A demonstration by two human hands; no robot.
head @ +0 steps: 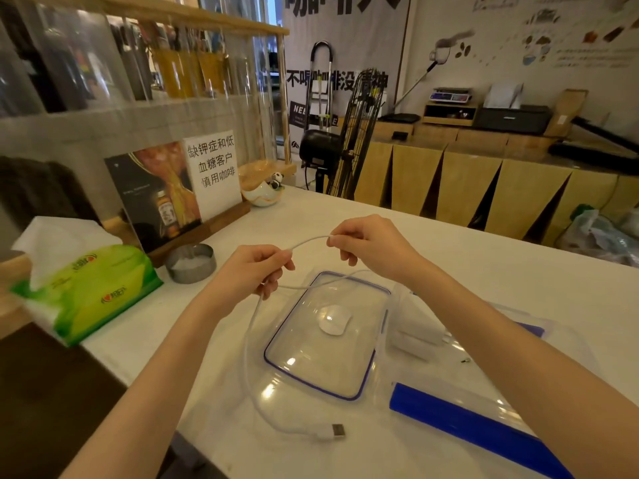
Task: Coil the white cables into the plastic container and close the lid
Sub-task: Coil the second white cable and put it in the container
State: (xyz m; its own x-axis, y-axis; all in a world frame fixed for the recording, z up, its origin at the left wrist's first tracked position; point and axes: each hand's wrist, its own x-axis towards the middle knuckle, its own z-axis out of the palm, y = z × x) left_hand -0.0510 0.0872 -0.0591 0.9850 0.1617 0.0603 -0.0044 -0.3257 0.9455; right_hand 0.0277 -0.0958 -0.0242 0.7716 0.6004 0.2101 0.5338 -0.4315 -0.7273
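Both hands are raised over the white table point(466, 271), pinching one white cable point(254, 326) between them. The left hand point(254, 271) is closed on the cable at about 10 o'clock from the clear plastic container point(297, 371); the right hand point(370, 247) grips it with fingertips at about 12 o'clock, a short arc of cable stretched between the two. From the left hand the cable hangs down, curves along the container's 9 o'clock side and ends on the table at 6 o'clock with its USB plug point(338, 431) lying flat. A white round disc point(334, 319) rests inside the blue-rimmed container. The clear lid point(484, 406) with a blue clip lies at 3 to 4 o'clock, off the container. A green tissue pack point(90, 288) sits at 9 o'clock, a small metal tin point(191, 262) at 10 o'clock
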